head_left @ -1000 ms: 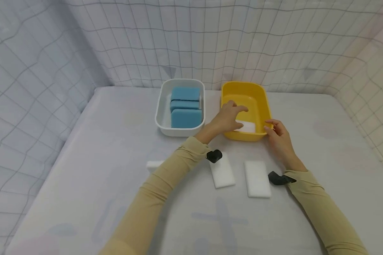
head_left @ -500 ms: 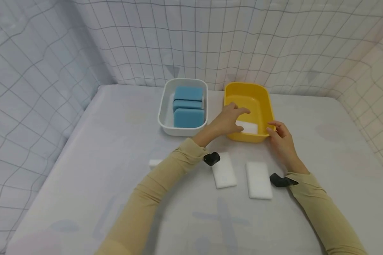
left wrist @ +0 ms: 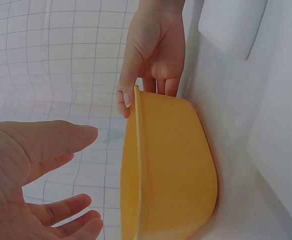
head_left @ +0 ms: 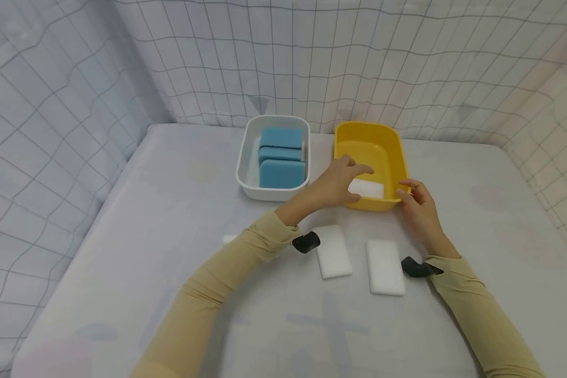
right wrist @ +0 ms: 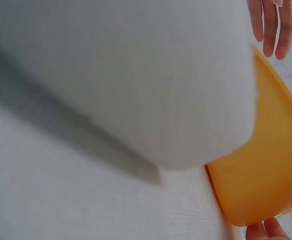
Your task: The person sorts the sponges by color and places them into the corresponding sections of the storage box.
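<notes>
In the head view my left hand (head_left: 335, 184) hovers at the near left edge of the yellow bin (head_left: 377, 205), thumb and fingers spread, holding nothing. Inside that bin, along its near wall, lies a white sponge (head_left: 368, 189). My right hand (head_left: 420, 210) pinches the bin's rim at the near right corner. From the left wrist the same grip shows, with the right thumb (left wrist: 131, 72) on the rim and the bin's outer wall (left wrist: 173, 165) facing me. In the right wrist view, a large blurred white sponge (right wrist: 161, 75) hides much of the bin.
A white bin (head_left: 245, 176) with blue sponges (head_left: 282, 174) stands left of the yellow one. Two white sponges (head_left: 334, 254) lie flat nearer me; another white block (head_left: 229, 239) is mostly covered by my left sleeve. Grid-patterned cloth (head_left: 288, 58) rises behind the table.
My left hand has drawn back slightly toward me and left, leaving the white sponge in the yellow bin more exposed. My right hand keeps its hold on the rim. The head view has shifted slightly.
</notes>
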A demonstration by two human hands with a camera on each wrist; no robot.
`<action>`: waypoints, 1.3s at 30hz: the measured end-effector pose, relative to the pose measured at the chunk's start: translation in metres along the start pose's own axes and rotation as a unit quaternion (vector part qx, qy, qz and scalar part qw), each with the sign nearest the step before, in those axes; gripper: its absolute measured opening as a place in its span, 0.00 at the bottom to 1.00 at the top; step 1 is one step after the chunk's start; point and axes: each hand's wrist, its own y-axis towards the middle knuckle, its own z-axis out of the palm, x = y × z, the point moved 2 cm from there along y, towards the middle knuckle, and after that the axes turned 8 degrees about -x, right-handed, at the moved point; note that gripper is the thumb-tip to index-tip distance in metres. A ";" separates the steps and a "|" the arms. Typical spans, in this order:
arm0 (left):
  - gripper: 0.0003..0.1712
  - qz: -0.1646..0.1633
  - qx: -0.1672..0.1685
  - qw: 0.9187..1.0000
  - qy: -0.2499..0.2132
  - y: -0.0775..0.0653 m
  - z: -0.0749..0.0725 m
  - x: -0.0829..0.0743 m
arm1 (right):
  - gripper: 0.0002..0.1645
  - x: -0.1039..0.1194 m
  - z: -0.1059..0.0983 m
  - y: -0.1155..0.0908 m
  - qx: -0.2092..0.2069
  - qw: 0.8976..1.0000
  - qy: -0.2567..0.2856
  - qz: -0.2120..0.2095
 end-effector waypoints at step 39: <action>0.30 0.058 -0.046 0.996 -0.053 -0.077 -0.023 0.003 | 0.10 0.000 0.002 0.000 0.004 0.999 0.049 -0.007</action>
